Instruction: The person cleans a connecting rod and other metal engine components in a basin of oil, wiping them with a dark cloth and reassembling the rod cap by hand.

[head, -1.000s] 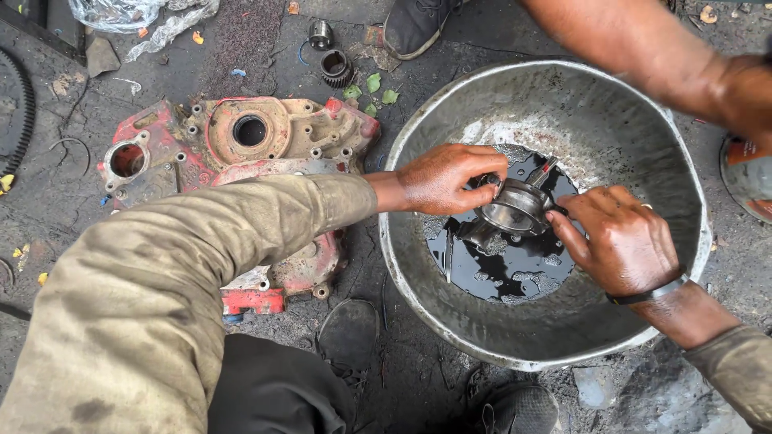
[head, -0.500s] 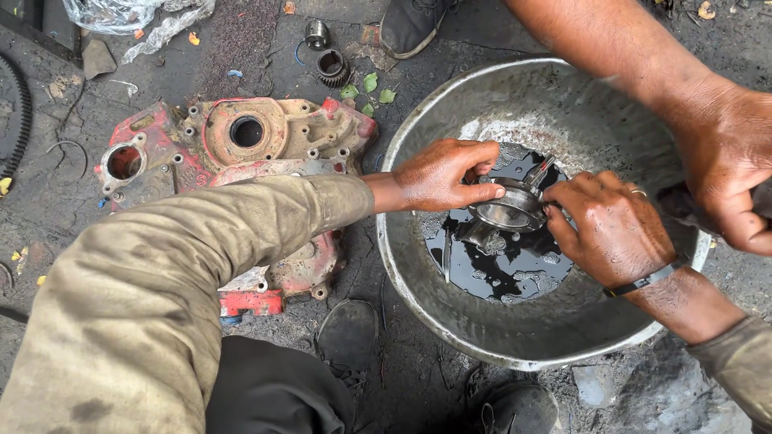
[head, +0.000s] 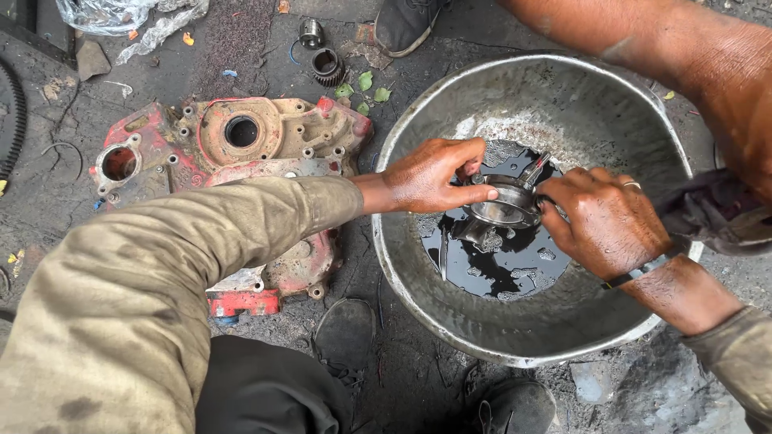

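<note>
While black oil pools in the metal basin, a round metal part is gripped by both the left hand and right hand; a red engine cover lies beside.

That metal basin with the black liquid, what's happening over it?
A person holds a round metal engine part over a big dented metal basin, gripping it with the left hand on one side and the right hand on the other. Dark oily liquid pools in the basin bottom below the part. A second person's arm reaches in from the top right, beside a dark rag. A red engine cover lies on the dirty ground to the left.
</note>
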